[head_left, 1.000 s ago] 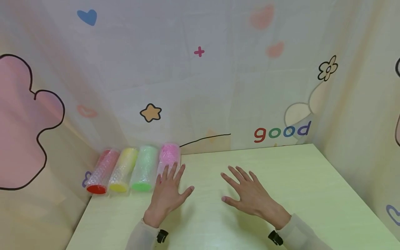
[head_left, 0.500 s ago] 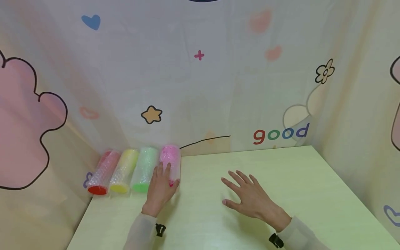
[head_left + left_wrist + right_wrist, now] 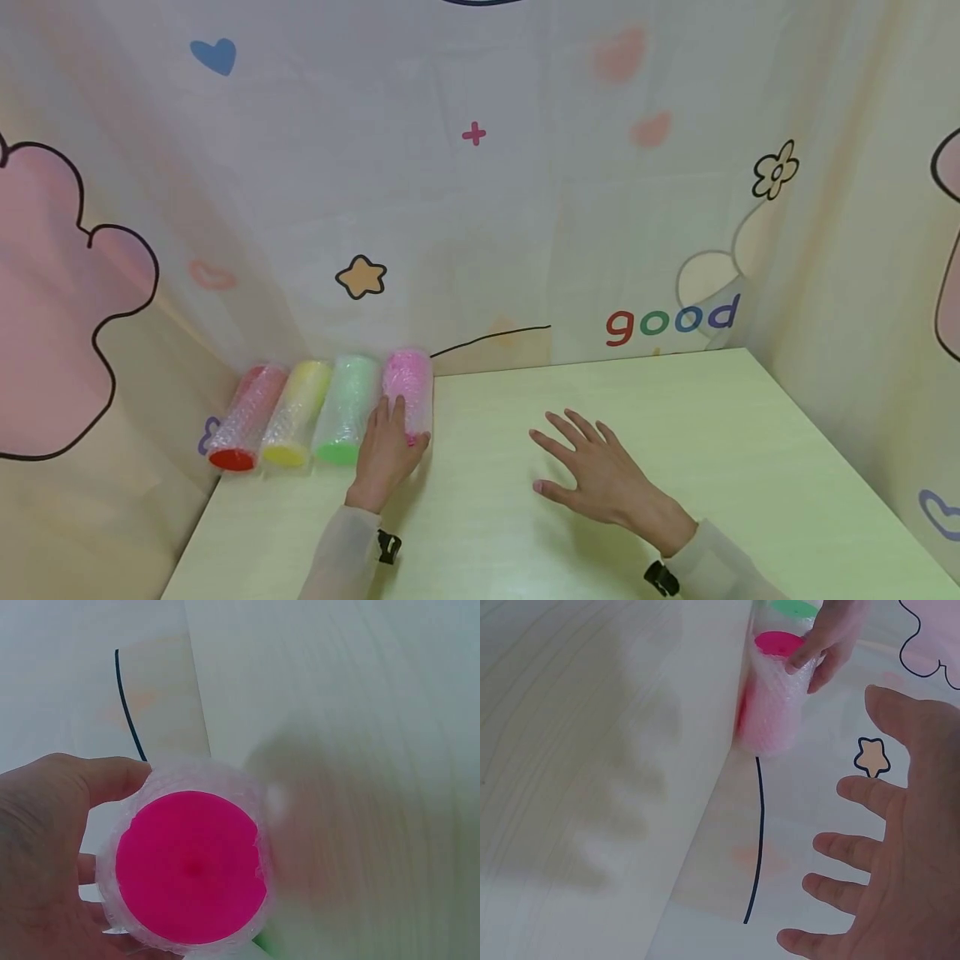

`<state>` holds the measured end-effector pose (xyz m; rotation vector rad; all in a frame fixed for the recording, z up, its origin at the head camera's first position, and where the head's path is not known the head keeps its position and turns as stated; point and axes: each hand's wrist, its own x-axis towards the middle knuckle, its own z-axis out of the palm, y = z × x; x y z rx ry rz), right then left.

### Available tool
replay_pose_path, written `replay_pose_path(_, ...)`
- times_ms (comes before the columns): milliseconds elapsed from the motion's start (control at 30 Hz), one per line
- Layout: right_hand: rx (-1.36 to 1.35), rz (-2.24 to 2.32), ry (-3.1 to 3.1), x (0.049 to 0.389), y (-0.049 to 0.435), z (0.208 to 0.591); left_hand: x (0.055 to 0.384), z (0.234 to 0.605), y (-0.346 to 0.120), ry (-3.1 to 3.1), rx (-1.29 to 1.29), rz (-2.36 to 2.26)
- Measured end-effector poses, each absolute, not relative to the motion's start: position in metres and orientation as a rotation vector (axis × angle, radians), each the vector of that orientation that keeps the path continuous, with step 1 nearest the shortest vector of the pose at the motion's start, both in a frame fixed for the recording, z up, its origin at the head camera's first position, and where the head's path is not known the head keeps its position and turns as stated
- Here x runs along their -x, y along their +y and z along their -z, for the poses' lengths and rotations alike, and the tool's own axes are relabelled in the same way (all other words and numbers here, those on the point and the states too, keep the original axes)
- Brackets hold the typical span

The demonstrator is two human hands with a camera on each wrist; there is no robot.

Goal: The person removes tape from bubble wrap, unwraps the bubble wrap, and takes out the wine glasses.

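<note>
Brought the left hand (image 3: 386, 458) down since a second ago, from spread over the pink cylinder (image 3: 407, 379) to curled around it; kept the right hand (image 3: 600, 471) much as before. Now clamps that cylinder in the left grip, thumb toward 3 o'clock, other fingers over the top and toward 9. Lies on the desk (image 3: 675, 408) between 10 and 11 o'clock, by the far edge, sleeved in clear bubble wrap (image 3: 195, 772), with a bright pink end (image 3: 191, 866) facing the person; cannot tell what is inside. Next, in a row toward 9 o'clock: green cylinder (image 3: 348, 408), yellow cylinder (image 3: 297, 408), red cylinder (image 3: 249, 417), all likewise wrapped. At 4 o'clock from the pink cylinder, well apart, holds the right grip with fingers spread. Past the desk, toward 12 o'clock, a printed curtain (image 3: 420, 125) with a star (image 3: 362, 277); toward 1, the word "good" (image 3: 672, 321).
</note>
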<state>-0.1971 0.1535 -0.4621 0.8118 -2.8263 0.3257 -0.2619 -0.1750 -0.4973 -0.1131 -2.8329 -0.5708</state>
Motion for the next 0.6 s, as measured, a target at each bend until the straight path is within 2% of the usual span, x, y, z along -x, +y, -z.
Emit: replay_pose_path(600, -0.794, -0.340, -2.846, 0.199, 0.157, 0.463, 0.249, 0.500, -0.159, -2.787, 0.166, 0.550)
